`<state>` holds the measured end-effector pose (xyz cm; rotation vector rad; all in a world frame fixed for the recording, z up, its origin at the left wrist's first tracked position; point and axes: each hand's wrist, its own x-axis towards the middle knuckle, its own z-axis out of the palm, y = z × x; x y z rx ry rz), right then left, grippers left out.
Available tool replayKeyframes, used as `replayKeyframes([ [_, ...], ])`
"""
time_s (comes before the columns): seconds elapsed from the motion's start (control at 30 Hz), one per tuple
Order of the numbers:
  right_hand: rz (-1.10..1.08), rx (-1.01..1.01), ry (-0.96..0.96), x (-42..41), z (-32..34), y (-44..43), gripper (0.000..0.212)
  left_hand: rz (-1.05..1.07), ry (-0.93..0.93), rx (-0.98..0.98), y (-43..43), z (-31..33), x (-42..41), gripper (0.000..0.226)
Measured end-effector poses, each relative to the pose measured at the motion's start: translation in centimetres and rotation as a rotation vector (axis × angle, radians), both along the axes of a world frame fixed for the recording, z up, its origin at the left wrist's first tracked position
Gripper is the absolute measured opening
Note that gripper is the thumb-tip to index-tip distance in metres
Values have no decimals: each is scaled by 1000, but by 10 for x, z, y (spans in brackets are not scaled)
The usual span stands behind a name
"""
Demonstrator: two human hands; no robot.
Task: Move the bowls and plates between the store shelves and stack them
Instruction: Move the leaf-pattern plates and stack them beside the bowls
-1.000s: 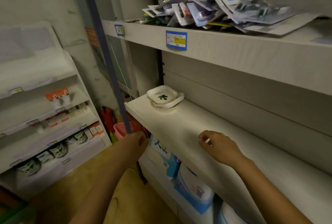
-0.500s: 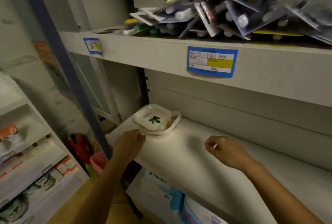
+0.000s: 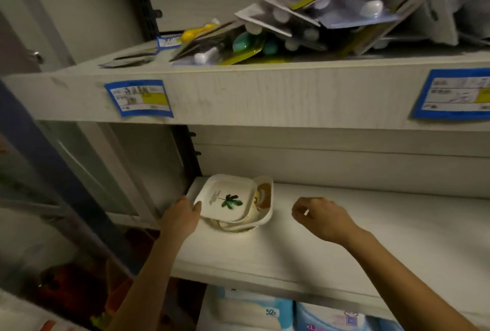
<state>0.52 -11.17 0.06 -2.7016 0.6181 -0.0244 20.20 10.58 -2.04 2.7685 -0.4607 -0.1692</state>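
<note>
A small stack of white dishes sits at the left end of the middle shelf (image 3: 344, 245). On top lies a square plate (image 3: 225, 199) with a green leaf print, over a bowl (image 3: 261, 210) with brown inside. My left hand (image 3: 183, 218) reaches the plate's left rim, with the thumb on its edge; the fingers are hidden behind the hand. My right hand (image 3: 322, 218) hovers over the shelf to the right of the stack, fingers loosely curled, holding nothing.
The upper shelf (image 3: 265, 91) overhangs close above, piled with blister packs (image 3: 305, 25) and carrying blue price labels (image 3: 139, 98). Blue-and-white packages (image 3: 254, 309) fill the shelf below. A blue post (image 3: 53, 171) stands at the left.
I have come closer to the shelf. My left hand rose from the shelf's front edge to the plate's left rim. My right hand stayed over the shelf, right of the stack.
</note>
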Motion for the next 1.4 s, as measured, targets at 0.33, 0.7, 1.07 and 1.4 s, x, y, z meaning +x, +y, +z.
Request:
replayKeyframes([
  [0.33,-139,-22,22,0,0,16,27,-105,99,104,-11,-28,51,33],
  [0.7,-220,-22,97,35,-8,37,41,-132,117,-115,15,-20,49,29],
  [1.07,-223,-229,293,92,-6,44,32,-94,67,-275,73,4,31,32],
  [1.4,-189,-377,314,99,1,46,25,-102,15,-289,82,13,21,33],
])
